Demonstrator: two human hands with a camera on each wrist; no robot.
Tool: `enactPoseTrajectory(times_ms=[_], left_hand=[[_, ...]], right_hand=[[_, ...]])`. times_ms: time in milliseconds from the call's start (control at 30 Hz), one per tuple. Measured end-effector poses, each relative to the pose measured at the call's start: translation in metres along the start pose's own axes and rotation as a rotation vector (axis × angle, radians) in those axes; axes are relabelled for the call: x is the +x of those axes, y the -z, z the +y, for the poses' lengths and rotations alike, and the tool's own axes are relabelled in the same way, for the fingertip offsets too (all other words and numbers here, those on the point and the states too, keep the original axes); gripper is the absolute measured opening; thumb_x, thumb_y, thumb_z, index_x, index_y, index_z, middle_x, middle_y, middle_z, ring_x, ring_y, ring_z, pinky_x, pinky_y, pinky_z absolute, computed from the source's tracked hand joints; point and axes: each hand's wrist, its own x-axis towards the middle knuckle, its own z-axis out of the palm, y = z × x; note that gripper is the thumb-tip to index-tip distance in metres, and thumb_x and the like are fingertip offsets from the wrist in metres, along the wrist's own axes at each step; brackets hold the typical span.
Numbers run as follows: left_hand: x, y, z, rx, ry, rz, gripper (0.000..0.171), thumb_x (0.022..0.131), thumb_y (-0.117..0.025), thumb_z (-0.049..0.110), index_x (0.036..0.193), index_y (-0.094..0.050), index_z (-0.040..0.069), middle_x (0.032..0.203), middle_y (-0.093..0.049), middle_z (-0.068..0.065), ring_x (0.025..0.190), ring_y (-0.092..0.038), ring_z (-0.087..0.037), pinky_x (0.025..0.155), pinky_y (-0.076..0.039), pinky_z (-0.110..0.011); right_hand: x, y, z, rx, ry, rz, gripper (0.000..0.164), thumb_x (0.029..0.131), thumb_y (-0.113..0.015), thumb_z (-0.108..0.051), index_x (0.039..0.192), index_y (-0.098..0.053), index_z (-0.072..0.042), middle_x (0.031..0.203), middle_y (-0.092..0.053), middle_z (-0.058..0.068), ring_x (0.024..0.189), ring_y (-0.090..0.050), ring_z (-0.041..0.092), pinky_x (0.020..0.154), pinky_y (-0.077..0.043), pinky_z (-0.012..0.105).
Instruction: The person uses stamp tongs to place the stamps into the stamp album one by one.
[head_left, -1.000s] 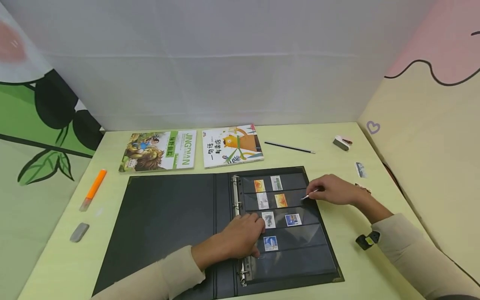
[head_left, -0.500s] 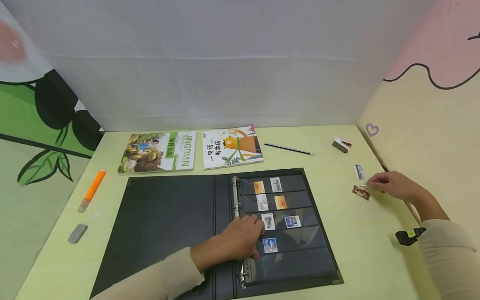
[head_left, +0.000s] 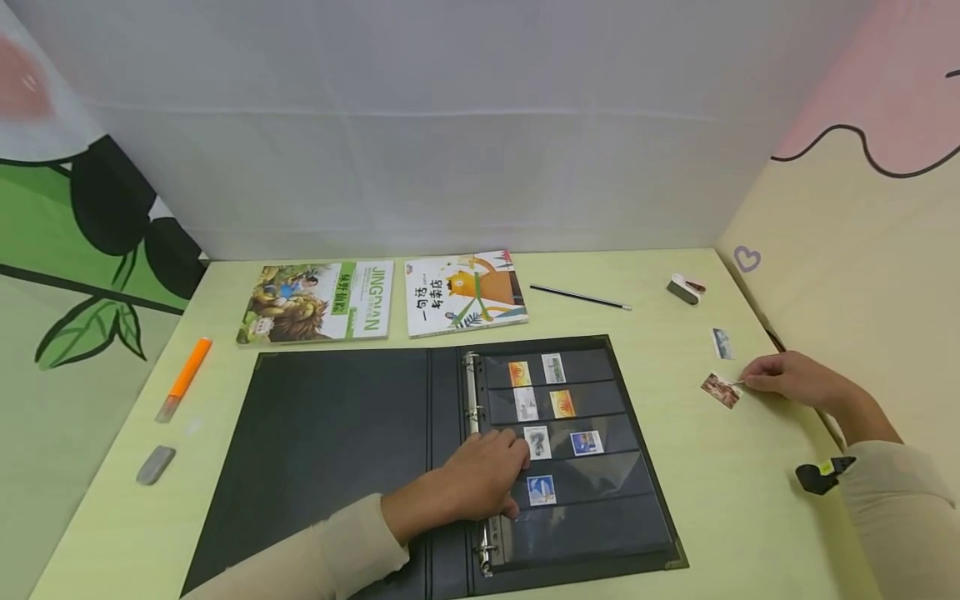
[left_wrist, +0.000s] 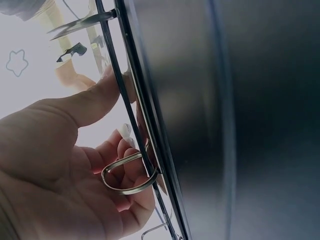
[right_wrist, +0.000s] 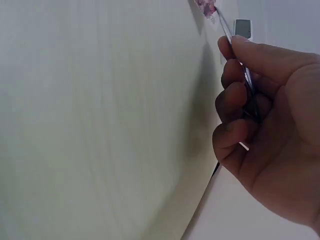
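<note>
My right hand pinches a pair of slim metal tweezers at the right side of the table. Their tips meet the edge of a reddish-brown stamp. A second, blue-grey stamp lies just behind it. A black ring-binder stamp album is spread flat, its right page bearing rows of clear pockets with several stamps inside. On that page's inner edge, over the binder rings, my left hand rests with loosely bent fingers; a metal ring shows by them in the left wrist view.
Behind the album lie two picture books and a black pencil. A small stapler is at the back right. On the left are an orange marker-like tool and a grey eraser. Walls border the table's back and sides.
My right hand has moved right with the tweezers, from the album page's edge to the reddish-brown stamp, which has shifted slightly left and turned. My left hand has stayed on the page.
</note>
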Motion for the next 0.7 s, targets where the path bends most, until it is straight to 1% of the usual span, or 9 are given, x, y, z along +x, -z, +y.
enactPoseTrajectory(times_ms=[133, 200, 300, 400, 500, 600, 700], left_hand=[[0.001, 0.0, 0.0, 0.005, 0.003, -0.001, 0.054, 0.066, -0.084, 0.048, 0.104, -0.056, 0.022, 0.099, -0.056, 0.006, 0.09, -0.053, -0.009, 0.075, -0.044, -0.03], [0.001, 0.0, 0.001, 0.008, -0.001, -0.001, 0.053, 0.066, -0.084, 0.048, 0.104, -0.056, 0.022, 0.099, -0.056, 0.006, 0.09, -0.053, -0.009, 0.075, -0.044, -0.03], [-0.001, 0.001, 0.001, 0.013, -0.004, -0.001, 0.053, 0.067, -0.084, 0.048, 0.103, -0.056, 0.022, 0.099, -0.056, 0.006, 0.091, -0.053, -0.01, 0.074, -0.043, -0.029], [-0.001, 0.002, 0.001, 0.018, -0.004, 0.003, 0.053, 0.067, -0.084, 0.047, 0.103, -0.055, 0.022, 0.099, -0.056, 0.006, 0.09, -0.052, -0.009, 0.073, -0.043, -0.029], [-0.001, 0.003, 0.002, 0.024, -0.003, 0.008, 0.052, 0.067, -0.084, 0.046, 0.104, -0.055, 0.022, 0.097, -0.055, 0.006, 0.088, -0.052, -0.009, 0.073, -0.043, -0.029], [-0.002, 0.003, 0.003, 0.02, 0.005, 0.01, 0.052, 0.067, -0.084, 0.046, 0.104, -0.056, 0.022, 0.097, -0.055, 0.006, 0.088, -0.052, -0.009, 0.073, -0.043, -0.029], [-0.001, 0.002, 0.004, 0.019, 0.01, 0.011, 0.051, 0.067, -0.084, 0.046, 0.103, -0.056, 0.023, 0.097, -0.055, 0.007, 0.089, -0.052, -0.009, 0.074, -0.042, -0.029]], right_hand=[[0.0, 0.001, -0.016, 0.024, 0.058, 0.035, 0.024, 0.098, -0.054, -0.026, 0.104, -0.065, -0.007, 0.09, -0.059, 0.004, 0.076, -0.047, 0.005, 0.065, -0.04, 0.024], [0.003, -0.002, -0.025, 0.02, 0.101, 0.055, 0.021, 0.098, -0.054, -0.026, 0.102, -0.065, -0.009, 0.091, -0.06, 0.005, 0.077, -0.047, 0.005, 0.066, -0.041, 0.023], [0.012, -0.013, -0.045, 0.037, 0.177, 0.058, 0.016, 0.097, -0.056, -0.024, 0.1, -0.067, -0.012, 0.093, -0.063, 0.005, 0.078, -0.049, 0.005, 0.068, -0.043, 0.023], [0.02, -0.025, -0.073, 0.063, 0.263, 0.04, 0.013, 0.096, -0.058, -0.022, 0.098, -0.068, -0.015, 0.093, -0.066, 0.004, 0.077, -0.051, 0.004, 0.068, -0.044, 0.023], [0.028, -0.039, -0.103, 0.077, 0.358, 0.009, 0.01, 0.095, -0.059, -0.018, 0.094, -0.069, -0.016, 0.083, -0.064, 0.001, 0.069, -0.049, 0.003, 0.062, -0.042, 0.023], [0.036, -0.055, -0.13, 0.061, 0.437, -0.027, 0.009, 0.094, -0.061, -0.018, 0.091, -0.07, -0.018, 0.075, -0.06, -0.005, 0.062, -0.045, 0.002, 0.056, -0.04, 0.023], [0.04, -0.073, -0.153, 0.007, 0.489, -0.063, 0.008, 0.093, -0.062, -0.022, 0.089, -0.069, -0.023, 0.076, -0.061, -0.011, 0.064, -0.047, 0.002, 0.058, -0.042, 0.022]])
